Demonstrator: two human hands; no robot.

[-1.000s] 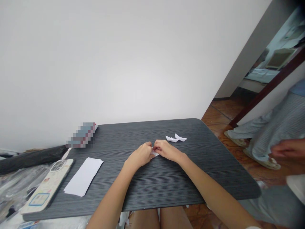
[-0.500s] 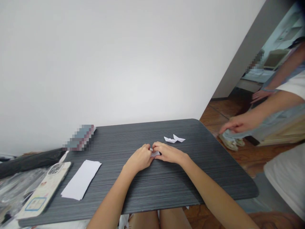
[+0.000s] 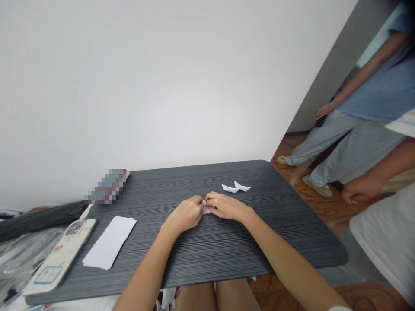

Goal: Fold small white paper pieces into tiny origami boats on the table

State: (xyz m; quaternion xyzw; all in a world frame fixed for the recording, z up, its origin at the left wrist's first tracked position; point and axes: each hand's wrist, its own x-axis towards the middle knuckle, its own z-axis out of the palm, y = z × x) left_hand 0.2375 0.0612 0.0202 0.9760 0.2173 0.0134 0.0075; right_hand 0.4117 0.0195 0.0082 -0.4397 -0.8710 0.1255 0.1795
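Note:
Between my hands, low over the middle of the table, is a small folded piece of white paper (image 3: 206,210), mostly covered by fingers. My left hand (image 3: 188,212) pinches it from the left, fingers curled. From the right, my right hand (image 3: 226,206) grips it with thumb and fingertips. Just beyond my right hand lie two small white paper boats, one (image 3: 229,188) nearer and the other (image 3: 241,186) touching or overlapping it. A stack of white paper sheets (image 3: 110,242) rests on the left of the table.
The dark wood-grain table (image 3: 259,255) meets a white wall (image 3: 181,86). At its left edge lie a phone in a pale case (image 3: 61,255) and a blurred-out box-like item (image 3: 109,186). On the right, a person in blue (image 3: 379,95) and another in a white sleeve (image 3: 403,125) stand near.
My hands stay on the paper, with the left hand shifted slightly left. At the right, the nearer person's hand has drawn back, and the person in blue has come further into view.

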